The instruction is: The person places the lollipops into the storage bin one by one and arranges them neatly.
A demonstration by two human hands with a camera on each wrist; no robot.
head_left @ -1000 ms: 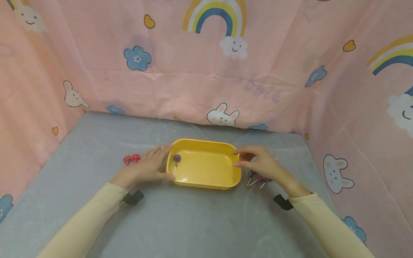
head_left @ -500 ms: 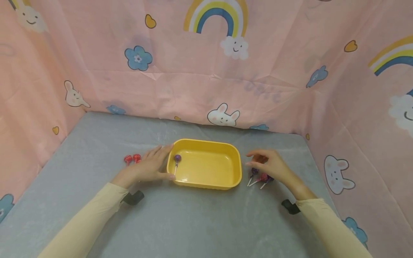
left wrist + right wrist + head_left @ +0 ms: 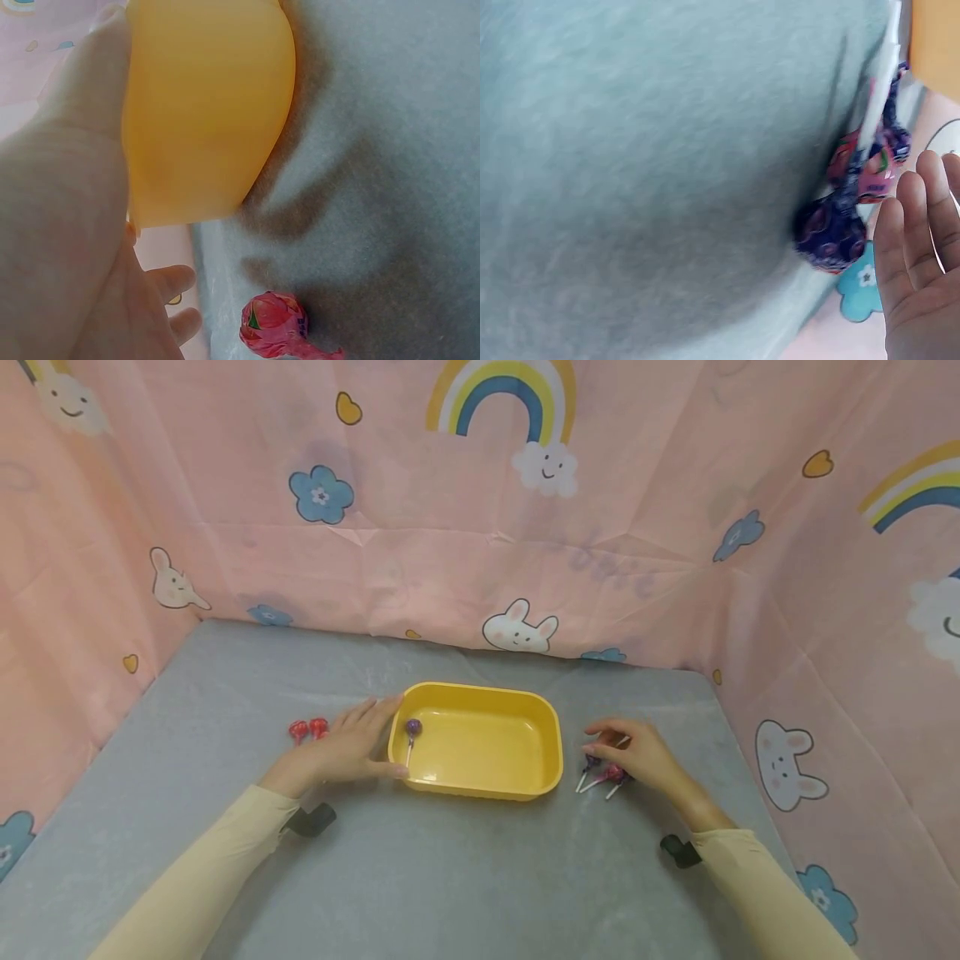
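My left hand (image 3: pixel 341 750) rests against the left end of a yellow plastic box (image 3: pixel 480 747), thumb at the front rim and fingertips by the back corner. Inside the box, near that end, lies a purple-wrapped lollipop (image 3: pixel 413 727). Red lollipops (image 3: pixel 298 730) lie left of this hand, partly hidden by it; one red lollipop (image 3: pixel 271 324) shows in the left wrist view. My right hand (image 3: pixel 636 753) hovers right of the box, over two purple lollipops and a pinkish-red lollipop (image 3: pixel 613 772). In the right wrist view its fingers extend beside the nearer purple lollipop (image 3: pixel 831 234), holding nothing.
A grey cloth (image 3: pixel 450 877) covers the tabletop. Pink printed fabric (image 3: pixel 420 568) hangs behind it and on both sides. Black straps (image 3: pixel 311 820) show at both wrists, below the cream sleeves.
My right hand has moved from the box's right end out to the right, over the lollipops there. The left hand and the box have stayed in place.
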